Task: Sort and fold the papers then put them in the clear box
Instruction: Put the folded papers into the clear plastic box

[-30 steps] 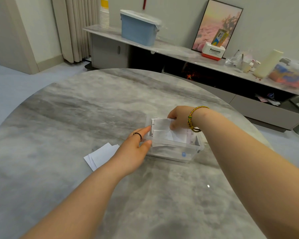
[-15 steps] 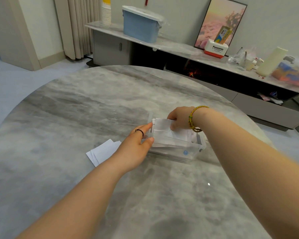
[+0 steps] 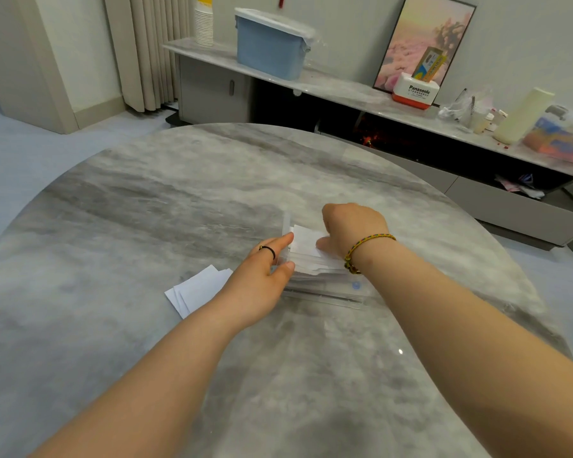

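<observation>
A small clear box [image 3: 328,290] stands on the round marble table [image 3: 186,200], with white folded papers stacked inside. My left hand [image 3: 262,282] grips the box's left end, index finger along the top edge and thumb against the wall. My right hand [image 3: 353,228] hangs over the box with its fingers curled down, pinching a folded white paper [image 3: 306,242] on top of the stack. Its fingertips are hidden behind the knuckles. Two or three loose white papers [image 3: 196,290] lie overlapped on the table just left of my left wrist.
Behind the table runs a long low sideboard [image 3: 344,90]. It carries a blue lidded bin [image 3: 268,47], a stack of paper cups [image 3: 204,24], a framed picture [image 3: 420,38] and a Panasonic box [image 3: 415,92]. A curtain [image 3: 146,47] hangs at the far left.
My right hand has turned its knuckles up over the box while keeping hold of the paper. My left hand stays at the box's left end.
</observation>
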`<state>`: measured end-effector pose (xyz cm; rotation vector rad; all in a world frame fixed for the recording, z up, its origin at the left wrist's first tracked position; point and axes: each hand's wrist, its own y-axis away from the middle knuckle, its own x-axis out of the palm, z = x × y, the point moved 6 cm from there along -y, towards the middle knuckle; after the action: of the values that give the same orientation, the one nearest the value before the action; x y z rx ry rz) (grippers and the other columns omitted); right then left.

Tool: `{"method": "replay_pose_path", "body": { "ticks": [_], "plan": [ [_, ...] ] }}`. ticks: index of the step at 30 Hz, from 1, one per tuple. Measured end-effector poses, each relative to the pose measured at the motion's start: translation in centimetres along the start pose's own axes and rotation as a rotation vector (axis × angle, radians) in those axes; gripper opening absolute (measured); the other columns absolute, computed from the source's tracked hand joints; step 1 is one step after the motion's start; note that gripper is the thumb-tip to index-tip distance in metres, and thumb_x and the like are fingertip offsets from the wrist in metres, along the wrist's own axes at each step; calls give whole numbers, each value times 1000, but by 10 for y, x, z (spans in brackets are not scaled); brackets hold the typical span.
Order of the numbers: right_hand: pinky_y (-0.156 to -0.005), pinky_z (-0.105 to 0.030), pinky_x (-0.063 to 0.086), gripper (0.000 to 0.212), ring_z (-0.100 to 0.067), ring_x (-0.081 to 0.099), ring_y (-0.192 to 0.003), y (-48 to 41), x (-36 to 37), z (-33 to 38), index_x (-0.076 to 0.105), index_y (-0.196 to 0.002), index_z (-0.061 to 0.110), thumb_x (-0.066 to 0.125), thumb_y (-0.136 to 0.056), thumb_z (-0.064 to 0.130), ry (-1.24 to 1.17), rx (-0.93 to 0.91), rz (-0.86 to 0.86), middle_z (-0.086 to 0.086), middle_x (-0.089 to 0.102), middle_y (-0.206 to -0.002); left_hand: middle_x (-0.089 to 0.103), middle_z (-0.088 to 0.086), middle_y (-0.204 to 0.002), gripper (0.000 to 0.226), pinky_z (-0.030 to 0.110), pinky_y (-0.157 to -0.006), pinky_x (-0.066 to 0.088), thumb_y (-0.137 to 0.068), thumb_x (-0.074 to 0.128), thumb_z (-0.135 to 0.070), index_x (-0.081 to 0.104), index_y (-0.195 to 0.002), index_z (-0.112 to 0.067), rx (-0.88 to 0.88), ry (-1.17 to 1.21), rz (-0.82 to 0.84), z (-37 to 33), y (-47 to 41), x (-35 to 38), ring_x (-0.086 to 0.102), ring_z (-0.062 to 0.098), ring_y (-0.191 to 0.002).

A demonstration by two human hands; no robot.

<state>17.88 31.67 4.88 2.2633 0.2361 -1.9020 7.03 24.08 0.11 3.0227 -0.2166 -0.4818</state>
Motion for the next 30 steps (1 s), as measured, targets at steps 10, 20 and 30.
{"method": "replay_pose_path", "body": {
  "ticks": [10, 20, 30],
  "plan": [
    [-59, -19, 41, 13, -9, 47, -60, 0, 0, -24, 61, -80, 14, 52, -88, 10, -772, 111, -95, 9, 51, -61, 36, -9, -144, 47, 13, -90, 28, -97, 39, -21, 27, -141, -32, 18, 74, -89, -1, 0, -9, 38, 1, -125],
    [-54, -11, 41, 13, 0, 50, -50, 44, -26, -16, 61, -80, 12, 51, -89, 11, -965, 98, -248, 6, 56, -60, 54, 8, -132, 33, 28, -99, 36, -95, 44, -17, 55, -126, -10, -201, -236, -436, 38, 14, -87, 49, 24, -122],
    [-87, -21, 42, 34, -18, 57, -103, 75, 56, 88, 55, -122, 7, 54, -89, 15, -992, 97, 208, -7, 61, -118, 36, 3, -144, 70, 30, -106, 29, -81, 65, -33, 33, -141, -16, -306, -647, -211, 64, 28, -78, 26, 24, -135]
  ]
}}
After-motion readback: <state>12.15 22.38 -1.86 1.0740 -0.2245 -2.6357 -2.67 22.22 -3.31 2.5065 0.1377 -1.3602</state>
